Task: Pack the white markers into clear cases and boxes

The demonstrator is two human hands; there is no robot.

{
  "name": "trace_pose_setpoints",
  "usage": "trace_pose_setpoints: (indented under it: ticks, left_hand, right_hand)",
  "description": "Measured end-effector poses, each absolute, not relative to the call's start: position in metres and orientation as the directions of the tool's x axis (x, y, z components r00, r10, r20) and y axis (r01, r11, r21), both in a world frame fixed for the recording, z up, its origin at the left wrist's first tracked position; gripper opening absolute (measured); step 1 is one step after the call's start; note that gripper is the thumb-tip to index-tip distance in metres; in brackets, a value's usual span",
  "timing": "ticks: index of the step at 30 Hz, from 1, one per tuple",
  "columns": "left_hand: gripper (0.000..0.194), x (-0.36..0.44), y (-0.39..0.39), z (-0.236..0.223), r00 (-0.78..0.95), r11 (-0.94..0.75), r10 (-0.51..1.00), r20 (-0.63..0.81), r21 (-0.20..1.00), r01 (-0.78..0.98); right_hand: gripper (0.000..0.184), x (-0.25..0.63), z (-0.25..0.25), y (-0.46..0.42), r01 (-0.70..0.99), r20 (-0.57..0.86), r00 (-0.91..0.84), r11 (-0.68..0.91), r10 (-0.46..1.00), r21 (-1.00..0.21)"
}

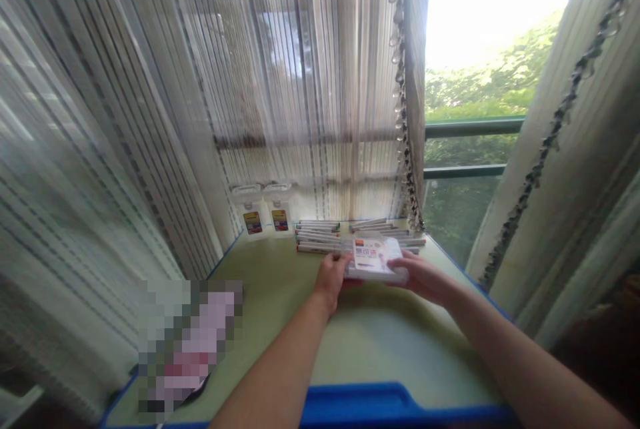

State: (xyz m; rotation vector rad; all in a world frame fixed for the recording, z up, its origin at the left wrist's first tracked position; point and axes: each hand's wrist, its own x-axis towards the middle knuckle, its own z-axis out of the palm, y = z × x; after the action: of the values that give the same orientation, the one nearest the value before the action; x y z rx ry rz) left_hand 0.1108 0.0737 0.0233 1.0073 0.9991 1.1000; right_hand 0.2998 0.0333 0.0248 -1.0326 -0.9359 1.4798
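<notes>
A clear plastic case point(375, 270) with a white printed label is held between my two hands, a little above the table. My left hand point(332, 277) grips its left end, thumb on top. At the right end, my right hand point(417, 273) is closed on the case, with fingers over the top face. Just behind the case lie two groups of white marker pens, one on the left point(317, 237) and one on the right point(373, 224). The case and my hands hide part of the right group.
Two clear plastic boxes point(279, 215) with yellow labels stand at the table's back left. A pixelated pinkish thing point(200, 342) lies at the left edge. The pale green table point(395, 342) has a blue rim point(360, 402). Striped curtains point(320, 82) hang behind it.
</notes>
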Motion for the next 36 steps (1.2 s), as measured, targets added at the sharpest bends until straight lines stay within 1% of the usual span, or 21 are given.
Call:
trace_pose_setpoints:
  ticks: [2, 4, 7, 9, 10, 11, 12, 13, 15, 17, 20, 22, 25, 27, 29, 31, 34, 36]
  left_hand:
    - [0.021, 0.113, 0.076, 0.018, 0.105, 0.094, 0.992, -0.075, 0.978, -0.186]
    - [0.022, 0.114, 0.078, 0.014, 0.074, 0.025, 0.997, -0.014, 0.988, -0.153]
    - [0.024, 0.114, 0.079, 0.011, 0.102, -0.068, 0.992, 0.074, 0.996, -0.055]
    - [0.027, 0.115, 0.078, 0.011, 0.164, -0.098, 0.982, 0.09, 0.994, 0.045]
    - [0.03, 0.115, 0.076, 0.011, 0.186, -0.107, 0.979, 0.086, 0.988, 0.107]
    - [0.031, 0.115, 0.075, 0.012, 0.227, -0.122, 0.971, 0.076, 0.973, 0.196]
    - [0.034, 0.116, 0.073, 0.013, 0.251, -0.139, 0.966, 0.064, 0.946, 0.293]
    - [0.036, 0.118, 0.071, 0.013, 0.27, -0.187, 0.959, 0.08, 0.898, 0.398]
    - [0.039, 0.123, 0.066, 0.015, 0.308, -0.292, 0.943, 0.126, 0.758, 0.584]
    - [0.039, 0.129, 0.057, 0.017, 0.413, -0.418, 0.896, 0.16, 0.615, 0.669]
    - [0.045, 0.139, 0.041, 0.02, 0.526, -0.528, 0.84, 0.131, 0.415, 0.741]
    - [0.052, 0.147, 0.033, 0.024, 0.567, -0.559, 0.82, 0.084, 0.332, 0.76]
    - [0.06, 0.161, 0.039, 0.033, 0.566, -0.558, 0.822, 0.059, 0.279, 0.781]
    - [0.059, 0.176, 0.057, 0.041, 0.531, -0.547, 0.837, 0.132, 0.241, 0.802]
    - [0.055, 0.194, 0.086, 0.049, 0.562, -0.601, 0.795, 0.227, 0.184, 0.777]
    - [0.062, 0.213, 0.121, 0.057, 0.578, -0.611, 0.784, 0.225, 0.117, 0.783]
    - [0.073, 0.234, 0.173, 0.063, 0.572, -0.585, 0.805, 0.156, 0.046, 0.81]
    - [0.083, 0.242, 0.2, 0.062, 0.579, -0.584, 0.809, 0.1, 0.017, 0.812]
  right_hand:
    - [0.041, 0.296, 0.022, 0.035, -0.332, -0.127, -0.052, -0.137, 0.991, -0.933]
    - [0.048, 0.296, 0.022, 0.034, -0.335, -0.122, -0.057, -0.134, 0.991, -0.933]
    - [0.059, 0.299, 0.026, 0.035, -0.317, -0.134, -0.037, -0.139, 0.99, -0.938]
    - [0.061, 0.301, 0.03, 0.036, -0.281, -0.145, 0.056, -0.124, 0.988, -0.952]
    - [0.059, 0.303, 0.032, 0.037, -0.255, -0.144, 0.138, -0.106, 0.98, -0.961]
    - [0.058, 0.306, 0.034, 0.038, -0.233, -0.137, 0.23, -0.082, 0.963, -0.969]
    - [0.057, 0.31, 0.036, 0.039, -0.206, -0.146, 0.283, -0.089, 0.948, -0.974]
    - [0.055, 0.314, 0.038, 0.038, -0.162, -0.161, 0.304, -0.115, 0.939, -0.98]
    - [0.052, 0.325, 0.04, 0.033, -0.027, -0.234, 0.295, -0.236, 0.926, -0.971]
    - [0.054, 0.336, 0.041, 0.022, 0.078, -0.289, 0.306, -0.326, 0.907, -0.942]
    - [0.057, 0.352, 0.04, -0.001, 0.207, -0.315, 0.343, -0.398, 0.885, -0.894]
    - [0.057, 0.364, 0.035, -0.014, 0.286, -0.253, 0.409, -0.386, 0.877, -0.877]
    - [0.05, 0.386, 0.022, -0.028, 0.397, -0.039, 0.509, -0.274, 0.86, -0.876]
    - [0.047, 0.397, 0.011, -0.033, 0.477, 0.074, 0.572, -0.258, 0.817, -0.84]
    - [0.046, 0.4, 0.0, -0.039, 0.57, 0.164, 0.585, -0.26, 0.794, -0.779]
    - [0.049, 0.396, -0.008, -0.046, 0.593, 0.225, 0.621, -0.262, 0.751, -0.762]
    - [0.054, 0.381, -0.013, -0.055, 0.566, 0.315, 0.719, -0.26, 0.62, -0.782]
    - [0.054, 0.375, -0.014, -0.058, 0.553, 0.337, 0.747, -0.254, 0.573, -0.794]
